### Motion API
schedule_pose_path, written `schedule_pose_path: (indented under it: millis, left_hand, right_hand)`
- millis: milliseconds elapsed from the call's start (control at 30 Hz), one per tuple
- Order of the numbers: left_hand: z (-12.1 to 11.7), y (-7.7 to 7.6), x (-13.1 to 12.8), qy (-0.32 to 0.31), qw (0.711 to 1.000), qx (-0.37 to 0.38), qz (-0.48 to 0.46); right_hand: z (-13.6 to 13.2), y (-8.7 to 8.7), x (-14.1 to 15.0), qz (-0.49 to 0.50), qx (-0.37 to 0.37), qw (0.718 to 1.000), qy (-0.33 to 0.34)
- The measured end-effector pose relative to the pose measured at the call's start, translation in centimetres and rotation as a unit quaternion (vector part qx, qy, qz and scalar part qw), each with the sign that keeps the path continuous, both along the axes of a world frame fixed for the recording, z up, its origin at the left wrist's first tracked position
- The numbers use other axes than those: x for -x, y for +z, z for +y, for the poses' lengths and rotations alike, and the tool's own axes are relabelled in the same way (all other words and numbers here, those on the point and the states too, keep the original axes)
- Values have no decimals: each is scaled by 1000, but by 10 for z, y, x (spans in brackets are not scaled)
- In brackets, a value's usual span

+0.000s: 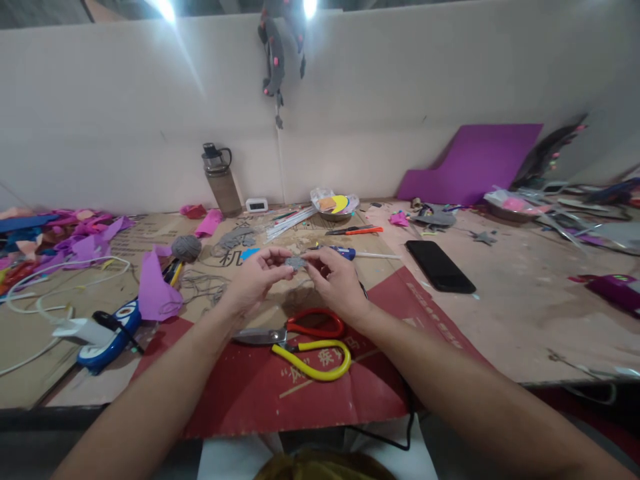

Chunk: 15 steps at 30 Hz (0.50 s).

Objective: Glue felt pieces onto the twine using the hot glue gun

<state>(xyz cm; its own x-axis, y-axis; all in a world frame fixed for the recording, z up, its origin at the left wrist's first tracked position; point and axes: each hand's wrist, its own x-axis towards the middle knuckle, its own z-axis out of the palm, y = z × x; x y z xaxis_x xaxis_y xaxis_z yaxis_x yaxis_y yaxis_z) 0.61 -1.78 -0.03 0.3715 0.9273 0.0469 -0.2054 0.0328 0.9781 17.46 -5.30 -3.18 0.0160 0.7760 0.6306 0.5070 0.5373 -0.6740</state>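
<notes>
My left hand and my right hand meet above the middle of the table. Both pinch a small grey felt piece between fingertips, the fingers curled closed on it. Right below my wrists lie scissors with one red and one yellow handle loop, on a red cardboard sheet. A ball of grey yarn sits to the left, with loose grey thread trailing toward my left hand.
A black phone lies right of my hands. A brown water bottle stands at the back wall. Pink and purple felt scraps pile at left; a purple sheet leans at back right. A blue device and white cable lie left.
</notes>
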Motion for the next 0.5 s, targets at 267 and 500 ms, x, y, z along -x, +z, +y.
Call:
schedule_pose_path:
  millis: [267,500]
  left_hand:
    - [10,-15,6,1,996,-85,34]
    - [9,-13,7,12,990,-124,61]
  right_hand:
    - [-3,3,5,28,45,998,33]
    - [-4,4,6,37,60,997,37]
